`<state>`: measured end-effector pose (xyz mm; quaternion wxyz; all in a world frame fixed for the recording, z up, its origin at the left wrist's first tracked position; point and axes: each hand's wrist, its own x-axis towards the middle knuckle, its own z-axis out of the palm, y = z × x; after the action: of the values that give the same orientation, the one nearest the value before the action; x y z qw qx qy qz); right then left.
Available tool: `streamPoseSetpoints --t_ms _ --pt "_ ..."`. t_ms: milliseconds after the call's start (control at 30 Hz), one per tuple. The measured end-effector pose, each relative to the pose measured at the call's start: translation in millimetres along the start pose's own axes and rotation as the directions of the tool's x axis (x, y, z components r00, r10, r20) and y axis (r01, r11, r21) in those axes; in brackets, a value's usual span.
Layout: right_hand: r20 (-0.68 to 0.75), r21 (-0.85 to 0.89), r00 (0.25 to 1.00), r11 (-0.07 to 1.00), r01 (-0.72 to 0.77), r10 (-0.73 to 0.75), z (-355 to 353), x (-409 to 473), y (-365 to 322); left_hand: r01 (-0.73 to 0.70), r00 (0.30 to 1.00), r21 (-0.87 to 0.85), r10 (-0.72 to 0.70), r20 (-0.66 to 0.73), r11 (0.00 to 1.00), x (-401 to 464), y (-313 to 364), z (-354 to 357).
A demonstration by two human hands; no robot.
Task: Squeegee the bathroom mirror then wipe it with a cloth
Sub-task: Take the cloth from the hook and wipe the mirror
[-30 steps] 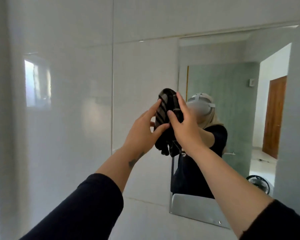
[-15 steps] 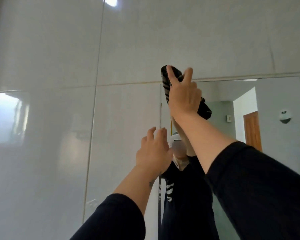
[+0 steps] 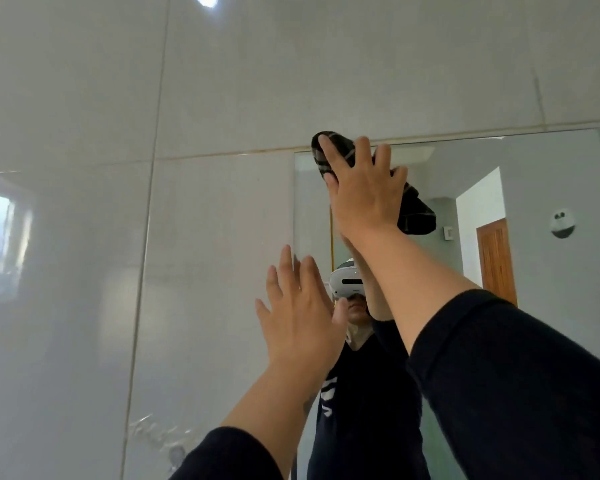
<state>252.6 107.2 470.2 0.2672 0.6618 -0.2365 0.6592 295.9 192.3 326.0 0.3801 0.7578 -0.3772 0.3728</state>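
Observation:
A frameless mirror (image 3: pixel 541 188) hangs on the white tiled wall, its top left corner in the middle of the view. My right hand (image 3: pixel 362 192) presses a dark plaid cloth (image 3: pixel 414 213) flat against the glass at that top left corner; part of the cloth sticks out above my fingers and to the lower right. My left hand (image 3: pixel 300 315) is lower, fingers spread and holding nothing, resting at or close to the mirror's left edge. No squeegee is in view.
Glossy white wall tiles (image 3: pixel 84 271) fill the left side and top. The mirror reflects a person in a dark top with a headset, a wooden door (image 3: pixel 496 261) and a round wall fitting (image 3: pixel 562 223).
A second ago both hands held the cloth in front of the mirror. The right hand has since lifted it to the top left corner, and the left hand has let go and spread open.

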Motion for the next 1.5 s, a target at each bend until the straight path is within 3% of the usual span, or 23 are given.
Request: streamPoseSetpoints --t_ms 233,600,800,967,1133,1233,1333,1500 --pt "0.052 -0.056 0.995 0.995 -0.077 0.080 -14.6 1.1 66.0 -0.149 0.988 0.098 0.152 -0.020 0.984 7.2 33.9 3.4" --pt "0.023 -0.085 0.935 0.933 -0.350 0.353 -36.9 -7.9 181.3 -0.115 0.993 0.063 0.115 0.013 0.991 7.5 37.6 8.9" --pt "-0.019 -0.050 0.807 0.805 -0.591 0.590 -45.1 -22.7 228.6 -0.110 0.994 0.044 0.111 -0.020 0.993 6.5 35.7 16.8" --pt "-0.065 -0.013 0.733 0.733 -0.680 0.678 -41.8 -41.1 208.8 -0.113 0.993 -0.002 0.113 -0.031 0.994 7.4 34.3 17.2" --pt "-0.034 0.004 0.828 0.828 -0.560 0.560 -31.7 -53.2 150.3 -0.109 0.994 -0.056 0.107 -0.027 0.992 8.9 34.6 8.0" --pt "0.003 0.026 0.887 0.886 -0.462 0.462 -25.1 -49.9 108.8 -0.103 0.995 -0.191 0.100 -0.023 0.976 11.4 30.4 -2.5" --pt "0.037 0.057 0.944 0.943 -0.328 0.326 -18.3 -50.1 68.6 -0.092 0.995 -0.337 0.077 -0.059 0.937 13.0 19.5 -14.2" --pt "0.087 0.072 0.996 0.997 -0.034 0.028 -9.0 -67.4 12.0 -0.035 0.995 -0.328 0.000 -0.105 0.944 8.1 -9.5 -26.1"
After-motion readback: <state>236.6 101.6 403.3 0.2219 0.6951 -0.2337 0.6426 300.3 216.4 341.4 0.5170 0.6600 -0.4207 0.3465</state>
